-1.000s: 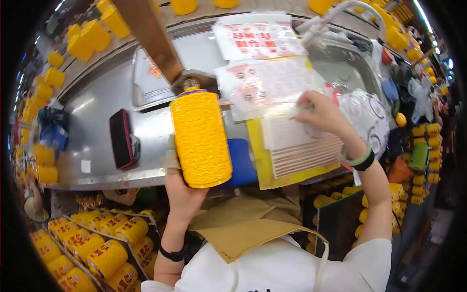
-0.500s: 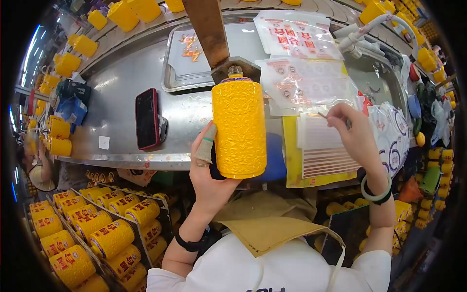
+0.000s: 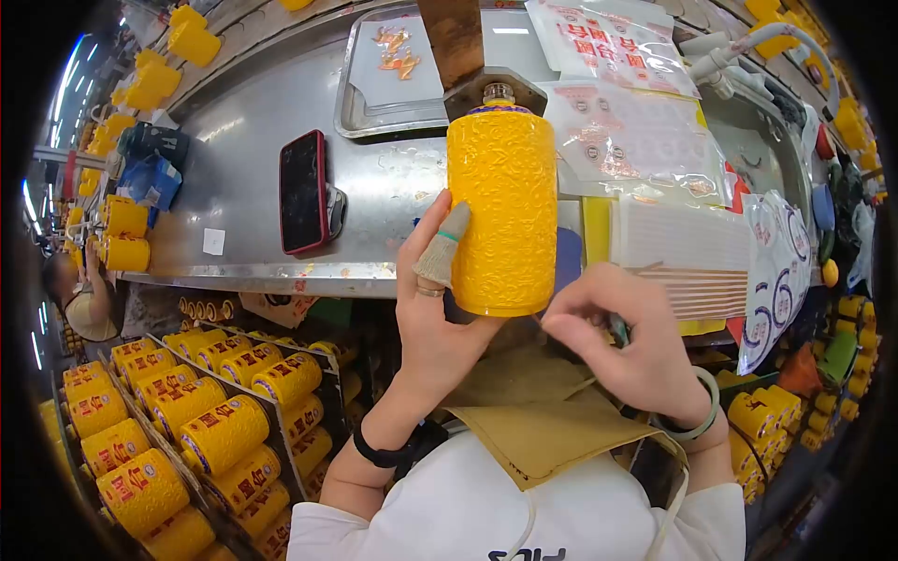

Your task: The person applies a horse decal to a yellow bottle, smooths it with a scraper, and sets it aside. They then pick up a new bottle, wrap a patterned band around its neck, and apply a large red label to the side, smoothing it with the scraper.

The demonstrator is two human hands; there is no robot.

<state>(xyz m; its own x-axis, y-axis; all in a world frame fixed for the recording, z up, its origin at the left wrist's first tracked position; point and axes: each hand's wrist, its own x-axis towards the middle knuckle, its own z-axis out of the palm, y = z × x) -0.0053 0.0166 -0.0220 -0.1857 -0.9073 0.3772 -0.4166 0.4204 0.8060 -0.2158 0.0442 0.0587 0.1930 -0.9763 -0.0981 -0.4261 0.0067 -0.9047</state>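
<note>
A yellow embossed bottle (image 3: 502,210) stands out in front of me, its glass neck at a metal bracket (image 3: 498,89). My left hand (image 3: 435,323) grips its lower left side and base, with cloth covers on a finger. Close to the bottle's lower right edge is my right hand (image 3: 613,341), its thumb and forefinger pinched around a thin brownish strip (image 3: 540,323), mostly hidden. Right of the bottle lies a stack of sheets with brown strips (image 3: 697,280) on a yellow packet (image 3: 597,229).
A phone (image 3: 303,192) lies on the metal table (image 3: 234,122). Behind it is a tray (image 3: 351,103) with orange-gold pieces. Printed plastic bags (image 3: 636,131) lie at the right, beside a sink (image 3: 795,159). Crated yellow bottles (image 3: 224,435) stand lower left. Another person (image 3: 89,299) is at far left.
My right hand has moved from above the sheet stack, left and down to the bottle's base. The view has shifted, so the bottle and table appear displaced.
</note>
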